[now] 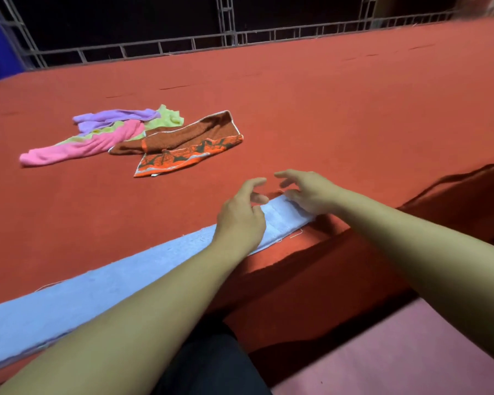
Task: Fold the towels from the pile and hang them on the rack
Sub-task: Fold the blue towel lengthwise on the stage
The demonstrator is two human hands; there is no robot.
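Note:
A long light-blue towel (103, 289) lies folded into a narrow strip along the near edge of the red table (325, 109). My left hand (241, 216) hovers over its right end with fingers loosely spread, holding nothing. My right hand (308, 192) is just beyond that end, fingers relaxed, touching or nearly touching the towel's corner. Farther back on the left lies the pile: a brown and orange patterned towel (188, 142), a pink towel (83, 146), a purple towel (111, 118) and a yellow-green towel (169, 118).
A metal railing (228, 38) runs along the table's far edge, dark space behind it. The table's front edge drops to a red skirt (325, 280) at the right. A pinkish floor (397, 352) shows at the lower right. No rack is visible.

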